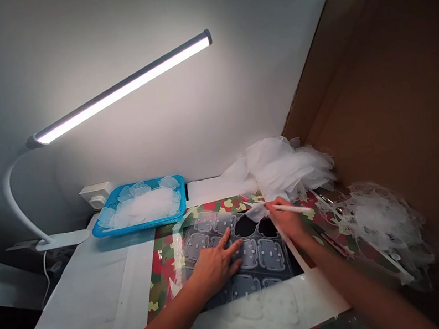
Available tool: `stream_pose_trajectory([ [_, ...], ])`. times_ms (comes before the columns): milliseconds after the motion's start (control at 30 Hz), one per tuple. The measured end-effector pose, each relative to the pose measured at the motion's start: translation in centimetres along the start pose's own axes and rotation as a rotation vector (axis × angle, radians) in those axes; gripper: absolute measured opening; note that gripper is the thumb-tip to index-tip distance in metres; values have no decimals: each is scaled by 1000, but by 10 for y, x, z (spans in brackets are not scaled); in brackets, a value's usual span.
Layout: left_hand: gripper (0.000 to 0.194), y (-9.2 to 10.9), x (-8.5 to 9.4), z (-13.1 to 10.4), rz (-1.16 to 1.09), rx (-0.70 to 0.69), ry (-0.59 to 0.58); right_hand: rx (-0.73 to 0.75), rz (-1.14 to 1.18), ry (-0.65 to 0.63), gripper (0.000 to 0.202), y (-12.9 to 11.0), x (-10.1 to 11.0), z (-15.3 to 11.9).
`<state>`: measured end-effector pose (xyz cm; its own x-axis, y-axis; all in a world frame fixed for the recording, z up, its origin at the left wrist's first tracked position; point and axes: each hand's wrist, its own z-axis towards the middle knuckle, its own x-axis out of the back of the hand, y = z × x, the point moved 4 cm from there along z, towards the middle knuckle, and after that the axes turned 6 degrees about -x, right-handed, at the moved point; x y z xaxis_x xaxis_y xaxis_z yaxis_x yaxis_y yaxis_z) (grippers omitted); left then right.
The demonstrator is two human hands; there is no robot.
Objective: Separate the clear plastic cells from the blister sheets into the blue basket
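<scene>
My left hand lies on a sheet of sheer fabric with printed or stitched petal-like shapes, its fingers spread. Under the sheet the surface is dark, and two black openings show near its far edge. My right hand is closed around a slim white pen-like stick, held at the far right corner of the sheet. A small white sheer piece touches the fingertips of that hand; whether they grip it, I cannot tell.
A blue basket of sheer white pieces stands at the back left. White fabric is heaped behind the sheet, stringy scraps lie right, beside tweezers-like tools. A lit lamp hangs above; cardboard walls the right side.
</scene>
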<state>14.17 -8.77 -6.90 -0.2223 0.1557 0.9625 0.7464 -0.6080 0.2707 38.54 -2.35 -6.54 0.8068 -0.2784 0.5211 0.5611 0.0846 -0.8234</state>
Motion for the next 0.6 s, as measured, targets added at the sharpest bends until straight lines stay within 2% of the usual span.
stream_pose_trajectory([
  [67,44,-3,5,6,-76,6,36,-66,37,116,36,5,17,6],
  [100,40,-6,8,12,-139,22,74,-69,69,98,36,3,20,5],
  [133,39,-11,12,21,-234,55,111,-59,107,54,36,-1,20,0],
  [200,54,-19,15,43,-460,144,143,-17,179,-77,32,-16,14,-15],
  [267,65,-25,12,67,-637,200,91,29,223,-240,28,-31,3,-31],
  [300,65,-26,9,78,-682,203,54,35,246,-325,27,-36,-3,-36],
  [367,54,-27,3,91,-691,183,26,-15,308,-452,27,-38,-12,-37],
  [400,47,-27,0,95,-684,175,32,-68,345,-474,30,-34,-15,-33],
  [500,33,-25,-7,93,-630,157,94,-228,444,-469,37,-19,-20,-10],
  [600,28,-23,-8,87,-558,151,152,-263,485,-591,39,-15,-31,6],
])
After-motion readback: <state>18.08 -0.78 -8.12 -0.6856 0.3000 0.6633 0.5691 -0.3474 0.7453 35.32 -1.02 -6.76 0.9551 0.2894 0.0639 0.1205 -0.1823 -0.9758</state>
